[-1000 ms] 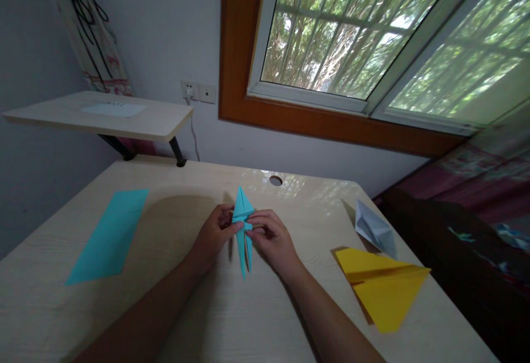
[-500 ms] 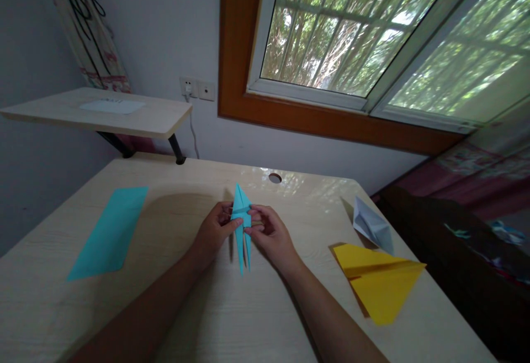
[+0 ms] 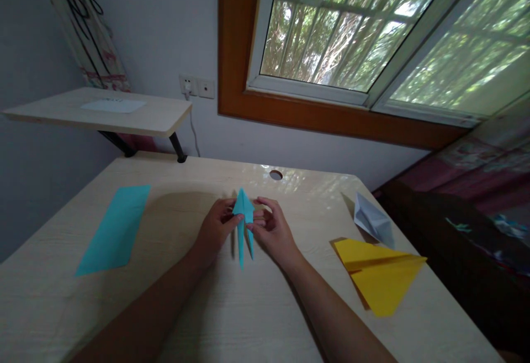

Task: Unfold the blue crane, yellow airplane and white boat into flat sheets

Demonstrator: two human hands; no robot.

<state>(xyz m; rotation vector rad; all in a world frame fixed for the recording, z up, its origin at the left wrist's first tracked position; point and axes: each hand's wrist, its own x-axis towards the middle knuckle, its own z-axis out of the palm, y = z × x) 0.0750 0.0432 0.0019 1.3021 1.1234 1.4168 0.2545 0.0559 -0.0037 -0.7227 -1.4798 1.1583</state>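
Folded turquoise paper (image 3: 243, 204): seen from where I stand, at the centre of the frame, between both hands, point toward the top, two narrow legs toward the bottom. Compared with half a second ago, the left thumb's position is much the same; the crosswise fold at the paper's middle no longer shows, the right leg splays further outward, and the right index finger has lifted off the edge.

Clearances, left to right: a flat turquoise sheet (image 3: 114, 230) lies at left, inside the slanting desk edge, with bare desk (image 3: 248, 319) between it and the left hand (image 3: 215, 227). Bottom centre is bare. At right, a yellow folded paper (image 3: 383, 277) and a white folded paper (image 3: 374, 220) lie near the right edge, well apart from the right hand (image 3: 274, 233).

Left hand: closed in a pinch on the paper, thumb in front. Right hand: partly open, thumb at the right leg, index finger raised; contact behind cannot be confirmed.
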